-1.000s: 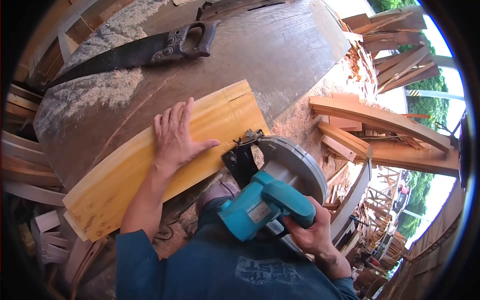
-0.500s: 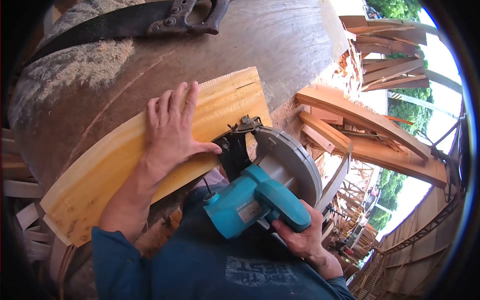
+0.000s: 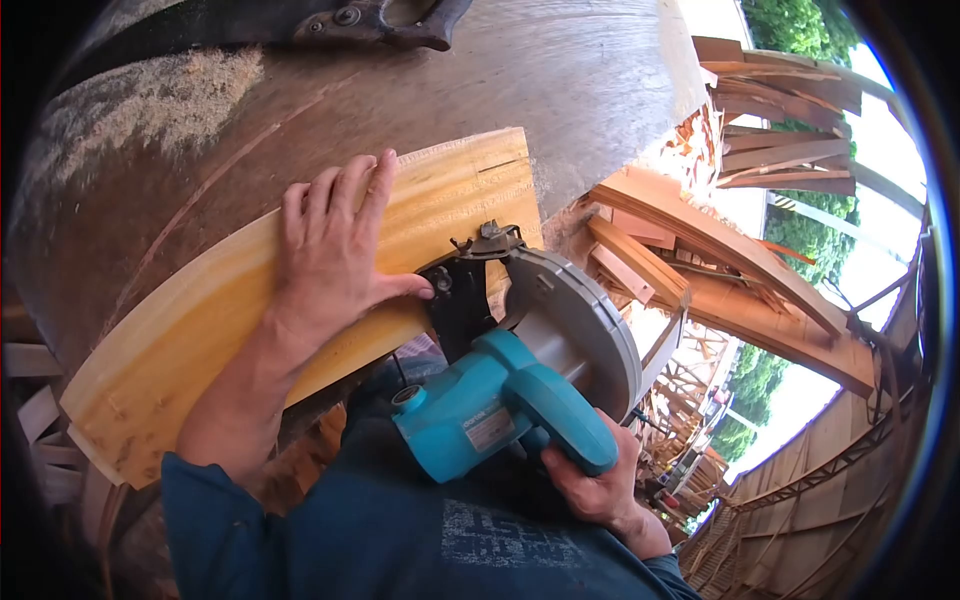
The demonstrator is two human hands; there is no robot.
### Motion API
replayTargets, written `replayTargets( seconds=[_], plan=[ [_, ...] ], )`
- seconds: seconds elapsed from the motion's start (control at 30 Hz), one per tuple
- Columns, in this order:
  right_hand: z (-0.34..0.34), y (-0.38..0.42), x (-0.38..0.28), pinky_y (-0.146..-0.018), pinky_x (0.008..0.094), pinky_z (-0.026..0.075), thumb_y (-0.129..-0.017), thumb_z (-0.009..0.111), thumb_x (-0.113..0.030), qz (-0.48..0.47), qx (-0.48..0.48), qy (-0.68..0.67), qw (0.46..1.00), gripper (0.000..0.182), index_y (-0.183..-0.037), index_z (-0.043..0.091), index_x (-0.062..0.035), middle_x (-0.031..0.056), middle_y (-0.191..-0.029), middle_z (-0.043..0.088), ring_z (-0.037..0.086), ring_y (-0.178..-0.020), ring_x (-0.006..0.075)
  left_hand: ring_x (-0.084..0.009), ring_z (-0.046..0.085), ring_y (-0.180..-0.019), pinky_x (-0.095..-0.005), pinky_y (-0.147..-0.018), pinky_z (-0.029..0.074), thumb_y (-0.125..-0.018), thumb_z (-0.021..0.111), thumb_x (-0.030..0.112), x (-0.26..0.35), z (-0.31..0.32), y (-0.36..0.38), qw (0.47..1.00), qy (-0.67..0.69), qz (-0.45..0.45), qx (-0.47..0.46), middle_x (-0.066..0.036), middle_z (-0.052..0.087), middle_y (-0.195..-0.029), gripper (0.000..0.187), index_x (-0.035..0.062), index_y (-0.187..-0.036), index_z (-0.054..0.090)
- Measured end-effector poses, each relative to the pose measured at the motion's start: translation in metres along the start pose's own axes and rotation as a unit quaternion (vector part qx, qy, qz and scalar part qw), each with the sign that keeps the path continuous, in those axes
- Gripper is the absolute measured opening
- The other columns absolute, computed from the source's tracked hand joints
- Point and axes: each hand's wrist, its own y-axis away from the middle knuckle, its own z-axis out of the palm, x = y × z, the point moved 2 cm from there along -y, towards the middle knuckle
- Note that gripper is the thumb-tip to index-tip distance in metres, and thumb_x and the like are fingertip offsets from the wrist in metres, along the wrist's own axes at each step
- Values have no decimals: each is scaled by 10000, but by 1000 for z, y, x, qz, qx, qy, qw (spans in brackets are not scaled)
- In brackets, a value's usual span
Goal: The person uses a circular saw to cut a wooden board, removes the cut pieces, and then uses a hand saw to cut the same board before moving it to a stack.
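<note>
A curved, yellowish wooden plank (image 3: 190, 330) lies across the brown work surface. My left hand (image 3: 335, 235) rests flat on it with fingers spread, the thumb reaching to the black base plate of the saw. In my right hand (image 3: 600, 475) is the rear handle of a teal circular saw (image 3: 475, 405), fingers wrapped round it. The saw's grey blade guard (image 3: 585, 320) stands at the plank's right end, and its base plate sits on the plank's near edge. The blade itself is hidden.
A hand saw (image 3: 380, 22) lies at the top of the work surface (image 3: 560, 85), beside a heap of sawdust (image 3: 160, 105). Long reddish beams (image 3: 740, 270) and stacked offcuts (image 3: 790, 155) stand on the right. More wood pieces lie at the lower left.
The view has shifted slightly, so the hand saw sits higher and is partly cut off. Both hands, the plank and the circular saw keep nearly the same arrangement.
</note>
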Motion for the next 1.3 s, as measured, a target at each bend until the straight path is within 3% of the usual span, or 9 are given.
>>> replayTargets(
  seconds=[0.5,0.8,1.3],
  plan=[
    [2,0,2,-616,290,505,-803,781,-85,-12,1,-14,1000,273,-1017,647,17,98,-788,690,661,-676,155,-292,424,-1292,-465,-1089,292,-499,807,684,-2,1,0,1000,6,-3,-11,-109,441,-1434,1325,54,-1555,312],
    [4,-1,1,-592,287,485,-800,780,-73,-3,13,-30,999,238,-972,641,16,87,-763,675,636,-647,148,-282,452,-1244,-469,-1065,326,-536,809,670,-1,-1,0,1000,7,8,16,-118,478,-1365,1229,22,-1494,392],
    [5,-3,-1,-583,286,474,-798,774,-78,18,13,-45,999,225,-953,635,8,77,-748,661,619,-633,145,-294,425,-1305,-465,-1111,277,-566,819,619,-2,-4,-1,999,41,-17,-26,-113,455,-1435,1214,52,-1534,354]
  ],
)
